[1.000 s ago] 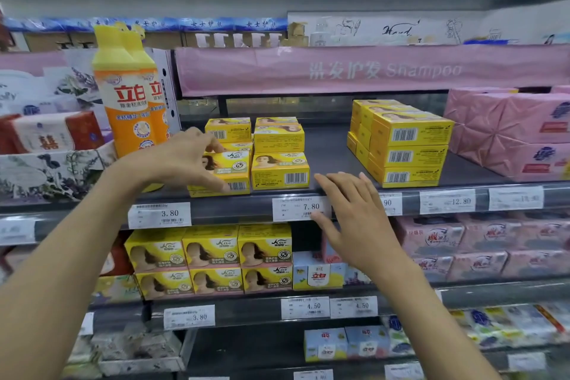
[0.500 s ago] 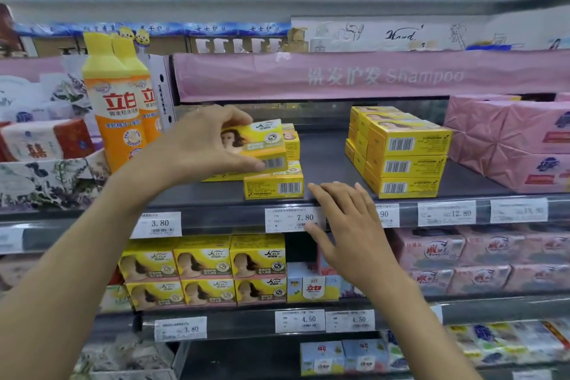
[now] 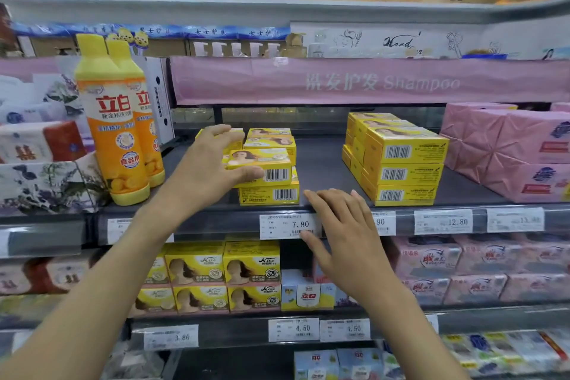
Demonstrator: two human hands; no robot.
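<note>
My left hand (image 3: 205, 168) grips a small yellow soap box (image 3: 262, 165) with a barcode on its front, thumb under its front edge and fingers over its back. The box sits on top of another yellow box (image 3: 271, 194) at the front of the dark shelf (image 3: 324, 170). More yellow boxes (image 3: 270, 137) stand stacked behind it. My right hand (image 3: 345, 234) lies flat with straight fingers on the shelf's front edge, just right of the 7.80 price tag (image 3: 287, 225).
A taller stack of yellow boxes (image 3: 401, 160) stands to the right, then pink wrapped packs (image 3: 518, 151). Two orange detergent bottles (image 3: 114, 120) stand at the left. A pink shampoo banner (image 3: 370, 82) hangs above. Lower shelves hold yellow and pink boxes.
My left hand lifted a yellow box from the front left pile, carried it right and set it down on the front box of the neighbouring stack. The right hand stayed on the shelf edge.
</note>
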